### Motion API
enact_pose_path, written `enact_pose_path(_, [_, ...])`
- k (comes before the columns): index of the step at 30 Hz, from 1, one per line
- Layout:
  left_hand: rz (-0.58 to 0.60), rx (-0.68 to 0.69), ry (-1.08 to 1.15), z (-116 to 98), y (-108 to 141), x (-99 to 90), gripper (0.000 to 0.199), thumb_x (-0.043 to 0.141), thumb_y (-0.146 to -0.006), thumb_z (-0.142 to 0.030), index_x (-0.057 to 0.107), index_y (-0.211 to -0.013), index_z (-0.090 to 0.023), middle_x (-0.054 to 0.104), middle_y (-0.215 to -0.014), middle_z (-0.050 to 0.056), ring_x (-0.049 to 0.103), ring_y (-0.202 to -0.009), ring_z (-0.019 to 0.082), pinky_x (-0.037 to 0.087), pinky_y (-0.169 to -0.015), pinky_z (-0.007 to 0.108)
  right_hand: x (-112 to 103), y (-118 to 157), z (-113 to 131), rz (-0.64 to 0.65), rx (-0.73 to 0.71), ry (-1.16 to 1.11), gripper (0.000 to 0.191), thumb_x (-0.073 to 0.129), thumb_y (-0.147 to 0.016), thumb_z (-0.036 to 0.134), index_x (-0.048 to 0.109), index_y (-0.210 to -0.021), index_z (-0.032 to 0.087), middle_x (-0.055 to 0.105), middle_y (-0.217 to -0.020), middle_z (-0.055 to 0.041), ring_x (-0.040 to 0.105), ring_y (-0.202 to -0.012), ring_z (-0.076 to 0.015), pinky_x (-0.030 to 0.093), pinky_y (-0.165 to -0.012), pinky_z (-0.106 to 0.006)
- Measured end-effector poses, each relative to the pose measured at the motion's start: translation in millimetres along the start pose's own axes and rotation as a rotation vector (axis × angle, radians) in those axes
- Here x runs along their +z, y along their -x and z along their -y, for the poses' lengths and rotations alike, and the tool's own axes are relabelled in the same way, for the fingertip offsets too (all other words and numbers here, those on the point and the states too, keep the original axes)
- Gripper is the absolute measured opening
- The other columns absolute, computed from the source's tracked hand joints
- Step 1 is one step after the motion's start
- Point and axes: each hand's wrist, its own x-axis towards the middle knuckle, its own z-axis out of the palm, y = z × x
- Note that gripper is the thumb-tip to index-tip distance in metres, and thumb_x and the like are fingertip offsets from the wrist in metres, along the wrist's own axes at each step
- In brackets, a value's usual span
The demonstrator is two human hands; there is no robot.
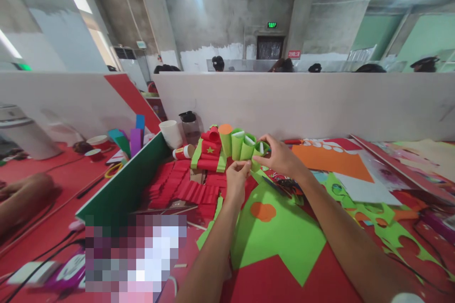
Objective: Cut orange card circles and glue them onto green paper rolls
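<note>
A row of rolled green paper tubes (236,146) stands up at the middle of the table, one of them topped by an orange paper disc (225,129). My right hand (279,155) pinches the rightmost green paper tube (261,148) between thumb and fingers. Just below and left, my left hand (239,177) has thumb and forefinger closed at the lower end of the tubes; what lies between them is hidden. Beside the tubes stands a red and green paper piece with a gold star (210,150). Below my hands lies a green paper sheet (273,236) with orange discs (263,211) on it.
Pleated red paper (181,184) fills the left side, along a dark green board (122,184). A white cup (170,133) and dark-lidded bottle (190,125) stand behind. Orange paper (332,162) and cut green scraps (401,241) lie right. Another person's arm (26,196) rests far left.
</note>
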Motion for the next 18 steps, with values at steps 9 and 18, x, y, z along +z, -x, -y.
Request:
enact_pose_path(9, [-0.048,-0.075,0.123,1,0,-2.2,0.042,0.085,-0.057,-0.029,0.047,-0.072,-0.019,0.056,-0.064,-0.006,0.054,-0.057,0.007,0.043,-0.056,0.02,8,3,10,0.05,-0.064,0.094,0.037,0.071,-0.077,0.034,0.053,-0.107,0.023,0.068,-0.103,-0.0063,0.065,-0.09,-0.023,0.047,-0.075,-0.032])
enact_pose_path(18, [-0.08,-0.232,0.332,3,-3,-1.7,0.036,0.074,-0.058,-0.007,0.045,-0.074,-0.019,0.064,-0.069,-0.003,0.058,-0.058,0.007,0.045,-0.058,0.019,8,7,21,0.095,-0.108,0.099,0.036,0.072,-0.078,0.031,0.055,-0.108,0.024,0.068,-0.109,-0.0074,0.064,-0.099,-0.026,0.047,-0.081,-0.035])
